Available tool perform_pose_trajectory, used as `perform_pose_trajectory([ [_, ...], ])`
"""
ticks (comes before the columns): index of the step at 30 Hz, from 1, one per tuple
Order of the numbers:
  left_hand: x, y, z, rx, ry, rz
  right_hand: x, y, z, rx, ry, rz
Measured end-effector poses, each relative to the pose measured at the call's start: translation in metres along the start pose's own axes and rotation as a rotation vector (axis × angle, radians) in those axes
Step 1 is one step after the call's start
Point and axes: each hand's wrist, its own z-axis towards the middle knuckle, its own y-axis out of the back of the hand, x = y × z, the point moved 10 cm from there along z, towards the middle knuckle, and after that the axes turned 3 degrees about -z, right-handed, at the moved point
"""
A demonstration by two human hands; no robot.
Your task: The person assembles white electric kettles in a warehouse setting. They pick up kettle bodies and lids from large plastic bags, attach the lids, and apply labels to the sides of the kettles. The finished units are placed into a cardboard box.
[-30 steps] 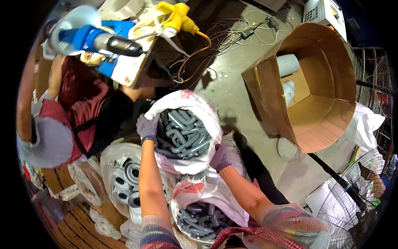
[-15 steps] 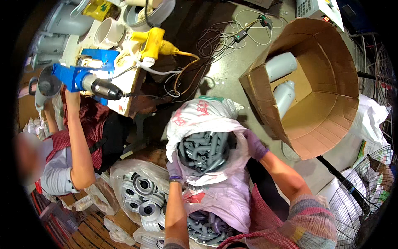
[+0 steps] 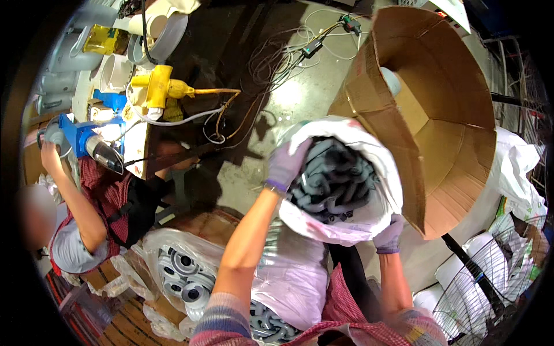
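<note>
White sack (image 3: 329, 232), packed with grey curved plastic pieces (image 3: 337, 181), sits in front of the person with its mouth turned up toward the head camera. Compared with half a second ago, it has shifted rightward, and its rim now overlaps the near side of the big cardboard carton (image 3: 461, 190) in view. More of the second sack (image 3: 291, 268) below is therefore exposed; whether the first one hangs or rests on something cannot be told.

The grip has changed too. The gloved left hand (image 3: 288, 164) has gone up to the upper-left rim, fingers hooked over the edge beside the pieces. The gloved right hand (image 3: 389, 233) has dropped to the lower-right rim, bunched against the fabric, its fingertips not clear. The rim is thus held from opposite sides.

To the left lies a clear plastic bag (image 3: 213, 245) of silvery ring-shaped parts (image 3: 184, 262); beyond it, a co-worker (image 3: 81, 245) sits at a bench (image 3: 139, 138).
</note>
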Motion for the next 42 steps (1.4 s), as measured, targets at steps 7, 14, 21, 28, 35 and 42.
perform_pose_trajectory([
  [7,-0.082,-0.007,0.004,0.346,-0.203,0.130,-0.037,0.042,0.011,-0.038,-0.076,0.136],
  [14,0.012,0.305,-0.264,-0.222,0.059,0.015,-0.013,-0.008,-0.060,0.202,-0.342,0.335],
  [21,0.204,0.287,-0.640,-0.227,0.561,-0.027,-0.110,0.001,-0.286,0.649,-0.076,-0.861],
  [28,0.272,0.252,-0.633,-0.471,0.355,-0.108,-0.116,0.014,-0.404,0.519,0.608,-1.368],
  [35,0.311,0.257,-0.602,-0.446,0.606,-0.300,-0.137,0.074,-0.375,0.276,0.016,-0.824],
  [42,0.357,0.255,-0.585,-0.541,0.318,0.156,-0.193,0.052,-0.353,0.303,-0.593,-0.047],
])
